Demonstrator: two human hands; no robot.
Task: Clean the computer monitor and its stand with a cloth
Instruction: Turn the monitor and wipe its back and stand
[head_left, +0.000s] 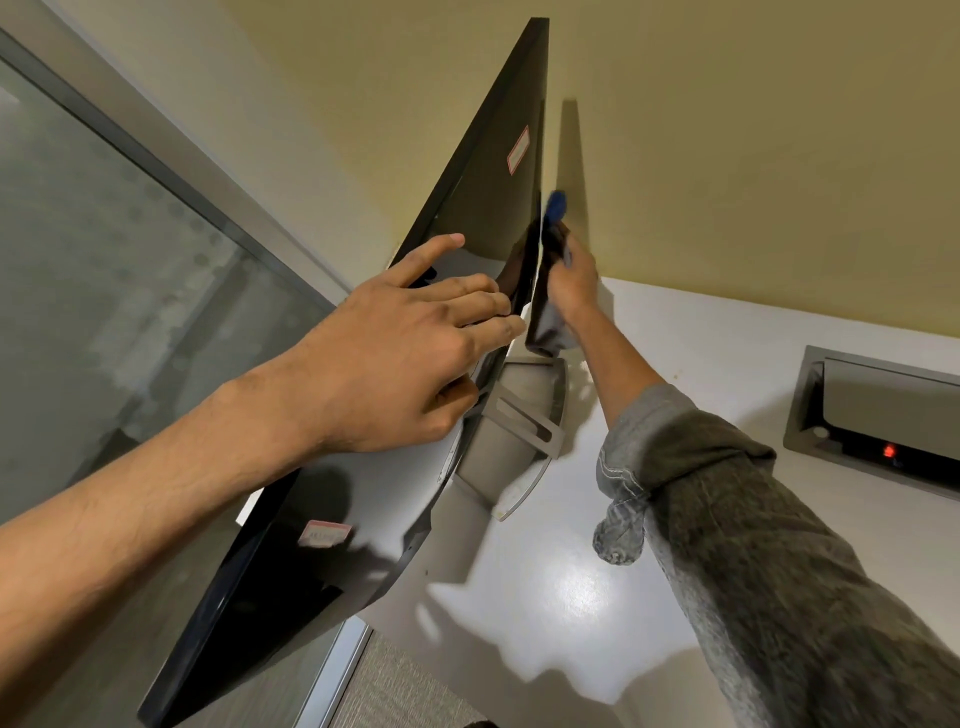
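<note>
Two hands: one steadies, one wipes, at a white desk surface (649, 364) against the wall.
Monitor (483, 218): flat, glossy black panel, seen from behind and above, standing on the surface.
Stand (524, 415): curved matte grey metal, under the panel.
Left hand (395, 353): fingers spread flat on the panel's back, apparently bracing it; grip released.
Right hand (574, 283): grip clenched on the cloth.
Cloth (556, 332): soft, crumpled, grey-blue, pressed at the monitor's rear edge.

a grey recessed socket box (878, 415) with a red light (889, 450) sits in the white tabletop (571, 597), well right of the fingers; a glass partition (104, 260) stands left.
</note>
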